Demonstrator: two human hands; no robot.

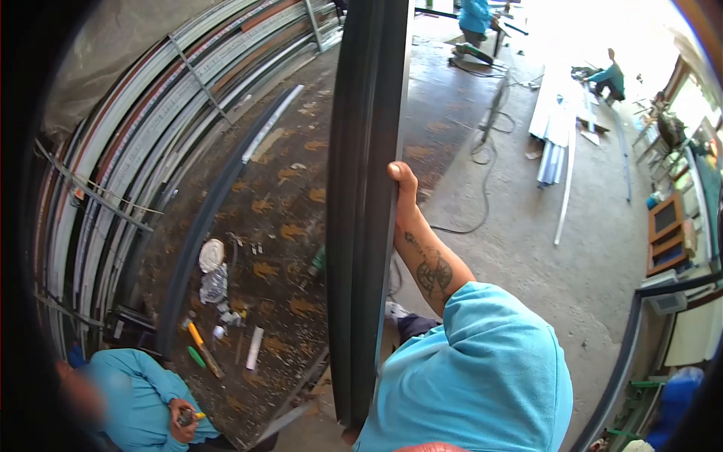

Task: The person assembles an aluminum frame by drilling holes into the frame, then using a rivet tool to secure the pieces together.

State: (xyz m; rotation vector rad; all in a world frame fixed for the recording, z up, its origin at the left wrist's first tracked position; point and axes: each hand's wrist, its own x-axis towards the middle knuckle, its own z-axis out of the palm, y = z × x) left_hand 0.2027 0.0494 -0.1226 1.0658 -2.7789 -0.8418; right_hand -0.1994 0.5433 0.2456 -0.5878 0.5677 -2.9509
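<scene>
A long dark metal profile (365, 211) stands lengthwise through the middle of the view, from the top edge to near the bottom. My right hand (404, 184) grips its right side, thumb on the near edge and the other fingers hidden behind it; the forearm is tattooed and the sleeve light blue. At the profile's lower end a small patch of skin, seemingly my left hand (350, 435), shows with its fingers hidden. Behind the profile is a dark, stained worktable (294, 177).
A co-worker (151, 399) at lower left holds a small yellow-and-dark object. The table bears another dark profile (203, 211), a yellow-handled tool (202, 345) and a green item (196, 356). Racked profiles (143, 113) line the left. Two people work farther off; white profiles (553, 124) and cables lie on the floor.
</scene>
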